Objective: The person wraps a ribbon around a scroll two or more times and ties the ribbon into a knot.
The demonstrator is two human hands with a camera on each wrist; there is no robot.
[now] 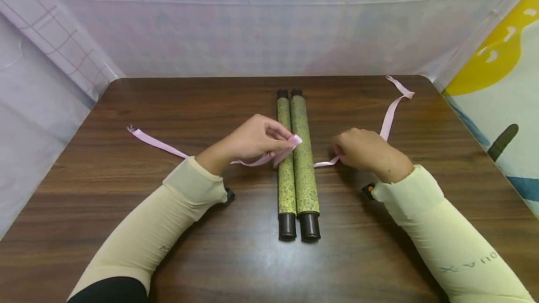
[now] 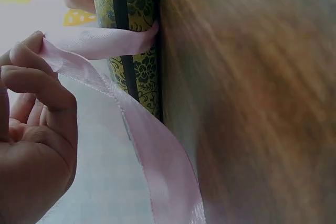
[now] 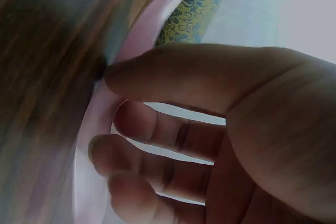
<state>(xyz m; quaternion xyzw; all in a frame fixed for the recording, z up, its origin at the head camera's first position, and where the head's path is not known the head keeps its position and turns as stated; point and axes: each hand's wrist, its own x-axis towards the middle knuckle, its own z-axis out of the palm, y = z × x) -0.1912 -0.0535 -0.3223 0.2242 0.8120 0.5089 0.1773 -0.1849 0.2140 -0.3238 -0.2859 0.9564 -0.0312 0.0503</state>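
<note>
Mid-surface [image 1: 227, 251], we have two patterned yellow-green rolls lying flat just beside each other: slim left roll [image 1: 287, 191], thicker right roll [image 1: 306, 172]. Long axes run near-to-far, roughly parallel; one end of each points at the person, the other at the back edge. We see the right roll slant slightly, far end a touch left of its near end. Dark end caps [image 1: 309, 227] on both ends.

Pink ribbon [image 2: 163, 161] shows on either side of the rolls; its run beneath is hidden from us. We mark the left hand [image 1: 252, 141] as pinching the ribbon between thumb and fingers, a fold raised above the rolls. Right hand [image 1: 364, 151], right of the rolls, pinches the ribbon low near the surface between thumb and forefinger, other fingers curled in. Past it, one tail goes to the far right corner; the other stretches left beyond the left wrist, frayed end outward.

Further out, we note pale sleeves [image 1: 151, 223] on both forearms and a pale cloth backdrop [image 1: 273, 27] behind the surface.
</note>
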